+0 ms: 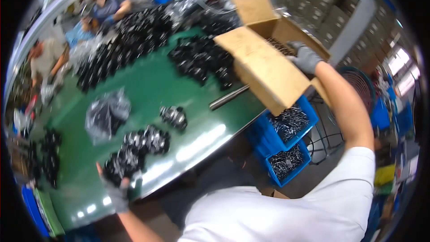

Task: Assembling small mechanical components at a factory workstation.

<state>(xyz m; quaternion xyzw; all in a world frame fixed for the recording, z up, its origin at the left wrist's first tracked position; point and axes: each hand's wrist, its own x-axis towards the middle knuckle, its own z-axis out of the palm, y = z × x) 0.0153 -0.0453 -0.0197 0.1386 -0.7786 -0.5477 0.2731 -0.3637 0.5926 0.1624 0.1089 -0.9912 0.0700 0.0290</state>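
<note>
My left hand (115, 192), in a grey glove with bare fingertips, is at the near edge of the green table. Its thumb and fingers are spread beside a heap of shiny black parts (127, 157), with nothing visibly held. My right hand (307, 59), also in a grey glove, reaches over the side of an open cardboard box (268, 69) at the right. Thumb and forefinger look apart there, above many small brownish metal pieces (278, 46). Whether the fingertips touch those pieces cannot be made out. A smaller cluster of black parts (174, 117) lies farther up the table.
Large piles of black parts (134, 36) cover the table's far side. A clear plastic bag (107, 114) lies left of centre. A metal rod (229, 97) sticks out beside the box. Blue bins (290, 163) of small metal pieces stand below the edge. Other people (49, 58) work across the table.
</note>
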